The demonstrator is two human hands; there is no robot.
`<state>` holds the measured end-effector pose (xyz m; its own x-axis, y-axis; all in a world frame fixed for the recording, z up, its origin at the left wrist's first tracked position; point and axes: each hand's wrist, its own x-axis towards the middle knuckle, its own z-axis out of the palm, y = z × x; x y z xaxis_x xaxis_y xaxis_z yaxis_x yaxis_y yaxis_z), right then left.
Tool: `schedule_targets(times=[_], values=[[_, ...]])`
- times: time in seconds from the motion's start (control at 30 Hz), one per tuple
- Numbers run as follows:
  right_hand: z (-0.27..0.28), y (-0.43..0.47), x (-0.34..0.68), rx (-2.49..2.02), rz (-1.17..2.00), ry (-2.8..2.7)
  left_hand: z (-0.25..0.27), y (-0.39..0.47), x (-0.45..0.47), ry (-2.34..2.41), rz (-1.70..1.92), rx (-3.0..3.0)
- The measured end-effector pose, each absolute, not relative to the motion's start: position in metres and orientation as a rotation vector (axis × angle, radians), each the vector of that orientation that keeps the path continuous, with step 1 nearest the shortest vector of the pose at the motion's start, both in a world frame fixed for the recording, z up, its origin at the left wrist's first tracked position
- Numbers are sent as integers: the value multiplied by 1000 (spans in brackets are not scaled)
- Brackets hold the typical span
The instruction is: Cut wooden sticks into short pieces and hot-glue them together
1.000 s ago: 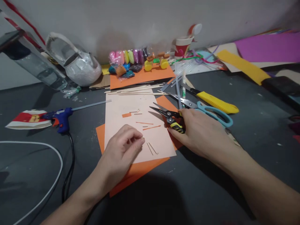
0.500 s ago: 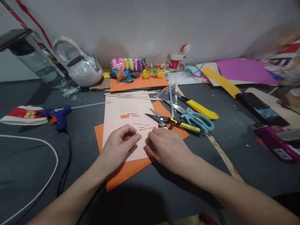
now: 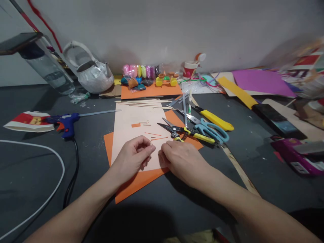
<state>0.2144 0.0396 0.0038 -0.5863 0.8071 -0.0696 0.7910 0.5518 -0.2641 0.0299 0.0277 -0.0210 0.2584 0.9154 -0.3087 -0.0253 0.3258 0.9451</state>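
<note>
My left hand (image 3: pixel 135 153) is closed in a pinch above the pale sheet of paper (image 3: pixel 126 135); what its fingertips hold is too small to make out. Facing it, my right hand (image 3: pixel 181 160) is closed with fingers curled down near the sheet, and whatever is in them is hidden. Beyond the hands lie thin orange strips (image 3: pixel 160 138), a small orange paper piece (image 3: pixel 136 125) and short stick bits (image 3: pixel 146 125). Yellow-handled cutters (image 3: pixel 182 130) rest just past my right hand. Under the pale sheet is orange paper (image 3: pixel 138 185).
Blue-handled scissors (image 3: pixel 215 131) and a yellow utility knife (image 3: pixel 217 119) lie to the right. A blue glue gun (image 3: pixel 68 125) with its cord is on the left. At the back stand a silver kettle (image 3: pixel 95 77), bagged colored clay (image 3: pixel 140 72) and a paper cup (image 3: pixel 190 69). Thin sticks (image 3: pixel 141 102) cross the sheet's far end.
The view has shifted slightly. My right hand's fingers have curled in a little, and both hands stay close together over the sheet.
</note>
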Motion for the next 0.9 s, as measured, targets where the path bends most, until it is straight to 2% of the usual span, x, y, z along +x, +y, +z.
schedule_targets(times=[0.4, 0.7, 0.9], values=[[7, 44, 215, -1350, 1181, -1994, -19, 23, 43, 979, 926, 788], [-1, 40, 211, -1286, 1318, -1860, -17, 22, 40, 1002, 982, 743], [5, 43, 214, -1169, 1528, -1803, -15, 22, 41, 1006, 943, 745]])
